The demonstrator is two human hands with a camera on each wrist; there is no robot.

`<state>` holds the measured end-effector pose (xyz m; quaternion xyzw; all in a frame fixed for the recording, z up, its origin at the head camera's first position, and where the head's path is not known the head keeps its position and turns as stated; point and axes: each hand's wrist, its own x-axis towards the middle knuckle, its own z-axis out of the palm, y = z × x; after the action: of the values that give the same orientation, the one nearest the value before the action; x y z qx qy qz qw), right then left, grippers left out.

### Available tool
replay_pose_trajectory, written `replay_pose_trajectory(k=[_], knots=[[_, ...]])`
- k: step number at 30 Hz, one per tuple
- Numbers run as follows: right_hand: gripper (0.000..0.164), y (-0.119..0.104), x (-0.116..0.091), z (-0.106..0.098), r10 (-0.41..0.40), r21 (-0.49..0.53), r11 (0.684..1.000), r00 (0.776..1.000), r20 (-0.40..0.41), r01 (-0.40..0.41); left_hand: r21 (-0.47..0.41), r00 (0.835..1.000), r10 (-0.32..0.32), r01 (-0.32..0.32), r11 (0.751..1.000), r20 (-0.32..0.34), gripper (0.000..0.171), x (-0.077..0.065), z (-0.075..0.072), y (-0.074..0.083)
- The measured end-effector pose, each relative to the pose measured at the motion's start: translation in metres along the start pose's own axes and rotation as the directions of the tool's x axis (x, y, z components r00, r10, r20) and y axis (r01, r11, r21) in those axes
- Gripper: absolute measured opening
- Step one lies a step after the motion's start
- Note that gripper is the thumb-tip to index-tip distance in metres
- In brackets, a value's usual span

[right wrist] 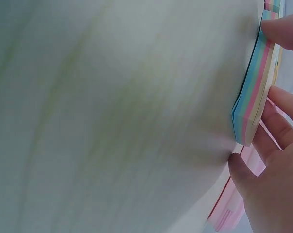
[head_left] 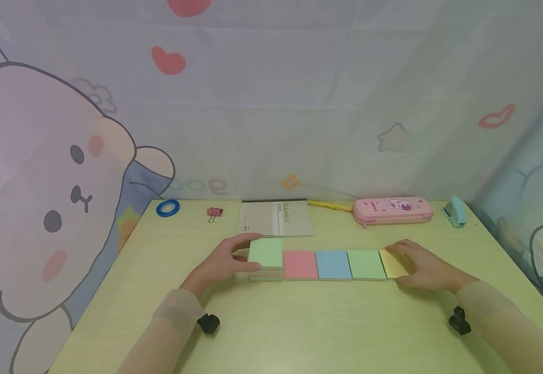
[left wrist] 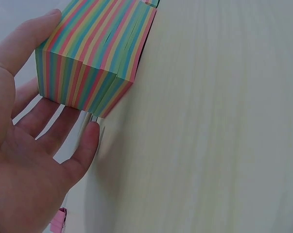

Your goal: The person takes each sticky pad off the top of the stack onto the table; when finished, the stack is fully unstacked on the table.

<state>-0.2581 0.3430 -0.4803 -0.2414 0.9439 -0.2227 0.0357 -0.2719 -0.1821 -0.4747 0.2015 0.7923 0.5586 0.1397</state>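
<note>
My left hand (head_left: 224, 262) grips a tall stack of sticky note pads (head_left: 265, 253), green on top, with the thumb at the near side and fingers at the far side. In the left wrist view the stack (left wrist: 88, 53) shows striped edges in several colours. To its right lies a row of single pads: pink (head_left: 300, 265), blue (head_left: 333, 265), green (head_left: 367, 265) and yellow (head_left: 394, 264). My right hand (head_left: 425, 267) holds the yellow pad at the row's right end between thumb and fingers. The right wrist view shows this pad's layered edge (right wrist: 253, 92) beside the thumb.
Along the back of the table (head_left: 299, 327) are blue tape (head_left: 167, 208), a pink binder clip (head_left: 214, 212), a notepad (head_left: 276, 218), a yellow pen-like item (head_left: 329, 206), a pink pencil case (head_left: 393, 211) and a mint stapler (head_left: 455, 212). A printed curtain (head_left: 271, 104) hangs behind.
</note>
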Motion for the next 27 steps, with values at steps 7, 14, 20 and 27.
replay_pose_trajectory(k=[7, 14, 20, 27], knots=[[0.080, -0.003, 0.001, 0.001, 0.006, -0.007, 1.000, 1.000, 0.023, -0.006, 0.003, 1.000, -0.004, 0.004, 1.000, -0.002, 0.073, -0.003, -0.001, -0.002], [0.095, -0.025, 0.014, -0.005, 0.051, 0.075, 0.996, 0.999, -0.010, -0.050, -0.007, 1.000, 0.010, -0.010, 1.000, 0.004, 0.072, -0.004, 0.000, -0.004], [0.086, -0.079, 0.048, 0.006, -0.009, 0.326, 0.945, 0.998, -0.057, 0.028, -0.009, 1.000, 0.013, -0.013, 1.000, 0.009, 0.073, -0.003, -0.001, -0.003], [0.084, -0.152, 0.093, 0.039, -0.129, 0.460, 0.877, 0.990, -0.053, 0.139, 0.006, 0.999, 0.028, -0.028, 1.000, 0.037, 0.077, 0.000, -0.005, -0.005]])
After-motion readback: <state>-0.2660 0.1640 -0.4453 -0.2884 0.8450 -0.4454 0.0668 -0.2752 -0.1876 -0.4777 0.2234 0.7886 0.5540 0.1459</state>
